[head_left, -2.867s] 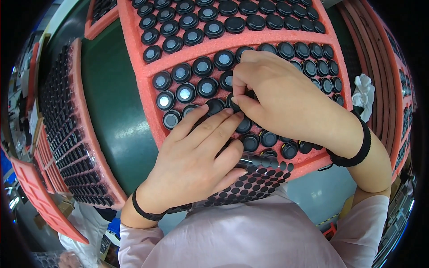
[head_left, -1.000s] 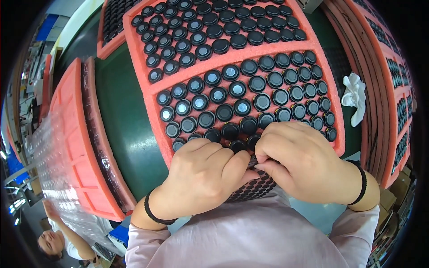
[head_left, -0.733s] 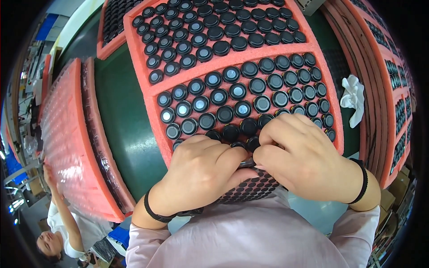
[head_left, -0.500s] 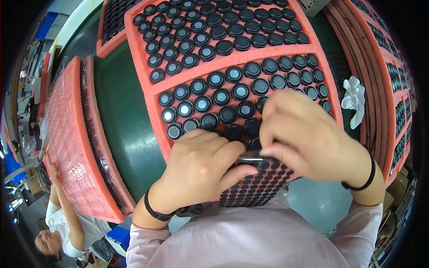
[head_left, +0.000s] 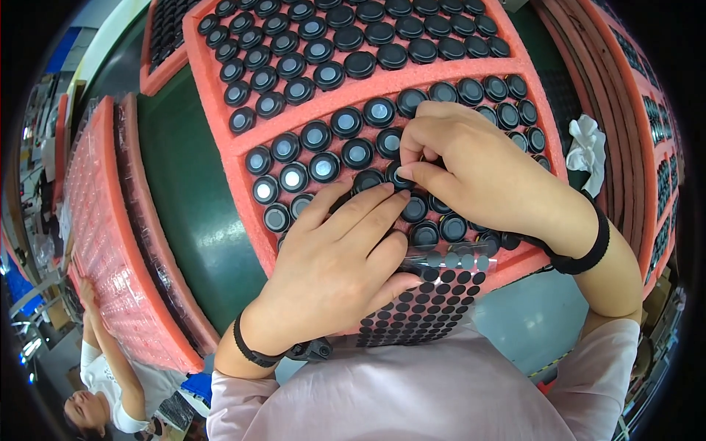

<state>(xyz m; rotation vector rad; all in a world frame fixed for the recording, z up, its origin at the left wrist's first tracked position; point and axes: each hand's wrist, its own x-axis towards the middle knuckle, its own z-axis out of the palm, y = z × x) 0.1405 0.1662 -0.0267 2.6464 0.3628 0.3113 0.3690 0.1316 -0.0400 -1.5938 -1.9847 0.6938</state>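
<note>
Head view: L hand has its thumb & curled index closed on the dot sheet, i.e. clear film w/ black round dots; thumb lies on the near side. Its other 3 fingers are stretched out fwd, tips on/just over the caps. R hand = thumb & index drawn close together, tips at the black cap just ahead of L fingertips; can't tell if anything's btw them. Caps sit upright in the pink foam tray on a green desk; sheet hangs at the tray's near edge, person's side, tilted.

Counts: 2 hands, each w/ 1 black wristband (L wristband, R wristband). 1 sheet; dots too many/partly hidden for a full count, approx. 4 show on its clear top strip. Tray: 2 compartments in view, 1 divider. Near one's back row = 10 caps, 5 pale-centred on the left, 5 dark on the right; 2nd row shows 5 more pale-centred, rest partly under R hand. Total n/a.

Also: 1 crumpled white cloth R of tray, beside a stack of foam trays; film-wrapped tray at L, 1 co-worker w/ a hand by its edge.
</note>
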